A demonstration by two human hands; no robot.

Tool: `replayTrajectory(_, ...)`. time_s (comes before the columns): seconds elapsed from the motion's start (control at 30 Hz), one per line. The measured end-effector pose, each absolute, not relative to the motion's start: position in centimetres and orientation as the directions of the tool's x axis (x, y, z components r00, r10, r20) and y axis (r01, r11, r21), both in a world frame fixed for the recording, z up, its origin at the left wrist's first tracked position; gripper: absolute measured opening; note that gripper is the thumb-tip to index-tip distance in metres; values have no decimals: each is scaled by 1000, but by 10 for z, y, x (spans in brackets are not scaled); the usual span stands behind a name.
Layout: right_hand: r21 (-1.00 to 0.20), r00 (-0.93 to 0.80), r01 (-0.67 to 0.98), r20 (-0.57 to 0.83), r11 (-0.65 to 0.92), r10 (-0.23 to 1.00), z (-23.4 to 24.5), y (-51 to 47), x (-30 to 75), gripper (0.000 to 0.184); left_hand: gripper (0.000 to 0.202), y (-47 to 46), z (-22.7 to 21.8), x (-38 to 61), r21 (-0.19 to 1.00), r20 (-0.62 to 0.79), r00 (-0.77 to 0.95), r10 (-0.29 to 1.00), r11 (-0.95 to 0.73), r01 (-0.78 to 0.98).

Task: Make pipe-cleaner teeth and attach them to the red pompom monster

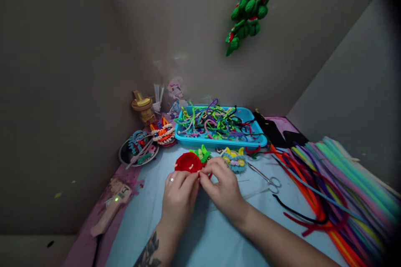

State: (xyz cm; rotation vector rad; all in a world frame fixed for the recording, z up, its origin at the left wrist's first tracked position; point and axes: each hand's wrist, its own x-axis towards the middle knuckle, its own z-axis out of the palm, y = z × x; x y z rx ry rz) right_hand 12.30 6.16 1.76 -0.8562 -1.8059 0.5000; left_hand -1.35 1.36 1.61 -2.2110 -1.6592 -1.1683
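A round red fuzzy piece (187, 162) with small white bits on it, seemingly shaped from pipe cleaners, is between my hands over the light blue cloth. My left hand (180, 194) is closed on its near edge, a ring on one finger. At the piece's right edge, my right hand (222, 183) pinches with thumb and forefinger; what lies between those fingertips is too small to make out. Just behind sits a green fuzzy figure (204, 154). To the right is a blue and yellow fuzzy figure (235, 160).
A blue tray (219, 143) of pipe-cleaner scraps stands at the back. Scissors (266, 178) and many coloured pipe cleaners (347, 192) lie right. On the left are a glue gun (114, 208), a bowl (123, 159) and an orange figure (163, 132). Green decorations (249, 14) hang on the wall.
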Motion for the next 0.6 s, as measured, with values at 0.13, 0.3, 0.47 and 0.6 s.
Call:
replayTrajectory(0.13,-548,-334,359,680,755,652,22,64,128,16,10,16,16,-16,316,670,69,739,-368,874)
replayTrajectory(0.3,-396,-469,364,704,843,533,32,70,137,18,10,18,21,-19,346,619,98,779,-383,857)
replayTrajectory(0.47,-305,-533,426,676,852,509,39,72,145,20,13,18,25,-19,392,566,147,811,-422,817)
replayTrajectory(0.6,-303,-552,448,647,841,527,42,71,147,19,16,17,29,-18,425,560,167,811,-455,783)
